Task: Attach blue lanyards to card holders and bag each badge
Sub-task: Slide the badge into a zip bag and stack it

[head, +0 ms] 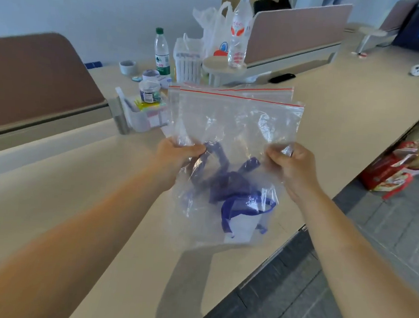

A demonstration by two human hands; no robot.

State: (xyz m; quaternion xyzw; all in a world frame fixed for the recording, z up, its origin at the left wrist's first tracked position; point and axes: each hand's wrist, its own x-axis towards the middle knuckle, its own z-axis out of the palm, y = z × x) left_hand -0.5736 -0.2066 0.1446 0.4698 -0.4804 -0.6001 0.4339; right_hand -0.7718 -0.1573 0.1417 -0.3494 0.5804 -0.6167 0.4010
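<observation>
**Bag up, both hands on it**

Left hand [178,153] has its fingers clamped on the zip bag [234,125] at its left edge, held above the beige surface [78,198]. Inside sags one blue lanyard [229,186] with one card holder [240,228]. Right hand [291,163] pinches the right edge. Two water bottles [240,29] stand behind; open surface lies below and left.

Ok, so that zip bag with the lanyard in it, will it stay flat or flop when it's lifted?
Probably floppy: the zip bag wrinkles where the left hand and right hand pinch it. The blue lanyard bunches low, so it would likely sag there. It looks light.
</observation>
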